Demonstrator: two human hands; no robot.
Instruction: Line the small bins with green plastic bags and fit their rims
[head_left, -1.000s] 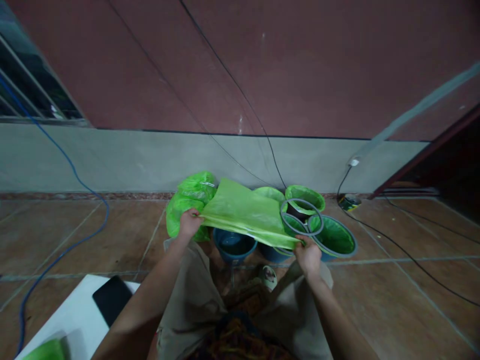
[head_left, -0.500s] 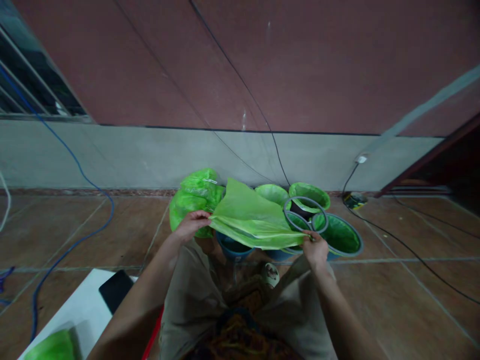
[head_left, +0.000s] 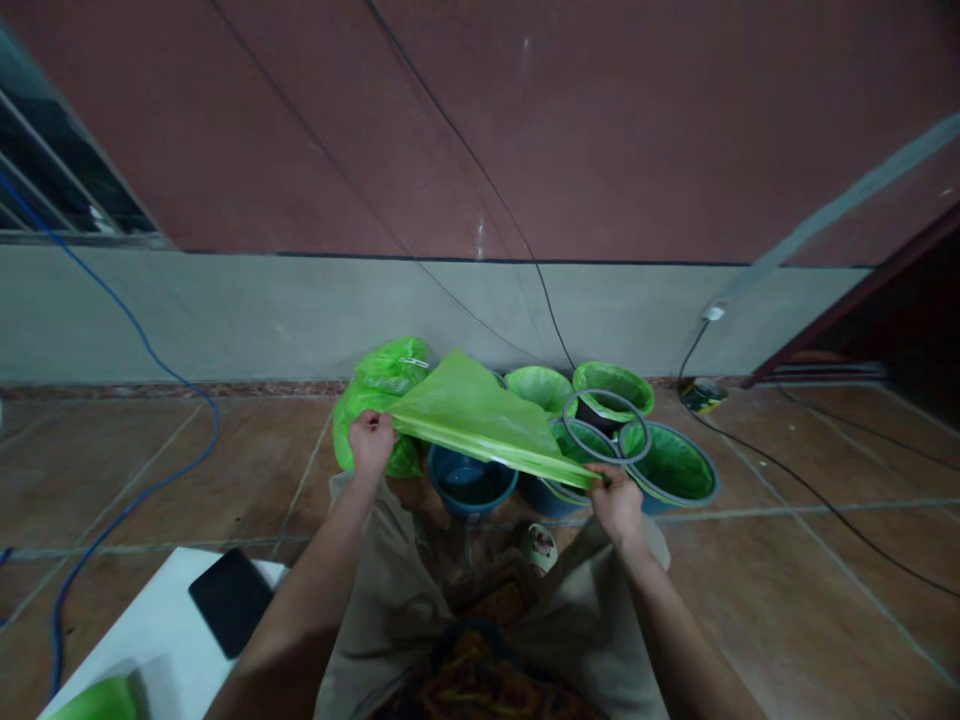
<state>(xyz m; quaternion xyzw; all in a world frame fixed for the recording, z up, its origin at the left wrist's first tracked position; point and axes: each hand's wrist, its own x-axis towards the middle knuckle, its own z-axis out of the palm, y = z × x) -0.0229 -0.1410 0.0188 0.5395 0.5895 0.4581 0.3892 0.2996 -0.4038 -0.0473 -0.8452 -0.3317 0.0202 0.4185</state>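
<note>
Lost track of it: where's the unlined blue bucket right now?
Head view, centre: the blue bucket stands on the floor under the stretched green bag, left of the lined buckets.

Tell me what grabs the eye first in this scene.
The bright green plastic bag stands out, stretched flat between the left hand and right hand in the middle of the view. Just behind it, against the grey wall base, sits a cluster of blue plastic buckets lined with green bags. One unlined blue bucket stands right under the bag.
</note>
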